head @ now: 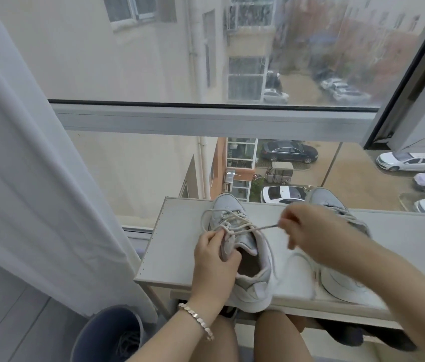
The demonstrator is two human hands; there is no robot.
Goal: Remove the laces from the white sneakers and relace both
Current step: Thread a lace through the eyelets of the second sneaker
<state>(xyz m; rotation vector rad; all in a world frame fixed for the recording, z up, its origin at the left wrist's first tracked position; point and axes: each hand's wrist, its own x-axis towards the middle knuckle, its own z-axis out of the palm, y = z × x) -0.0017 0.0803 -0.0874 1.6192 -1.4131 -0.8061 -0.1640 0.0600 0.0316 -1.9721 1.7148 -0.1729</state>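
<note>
**A:** Start at the left. What's holding what?

**B:** The left hand [214, 259] grips the left shoe [255, 291] at its opening. The fingers are curled round the tongue edge and the thumb is tucked against the near side. I'd call it a brace.

**A:** And the lace?

**B:** The lace [263, 228] runs taut from the eyelets just right of those fingers to the right hand [310, 231]. That hand pinches its end between thumb and forefinger (the other fingers are blurred, loosely curled). Slack loops lie beyond the left fingertips, over the toe.

**A:** Coming out or going in?

**B:** I can't tell for sure, though the looseness suggests it's coming out. Either way, keep the shoe pinned, pull along the line of the eyelet rather than upward, and free one crossing at a time so the loops don't snag.

**A:** The other one?

**B:** The right shoe [342, 283] sits under and beyond the right wrist — neither hand's fingers are on it, and laces show near its toe. Both shoes stand on the table [177, 231], heels toward the person. It looks like early going, by my reckoning.
</note>
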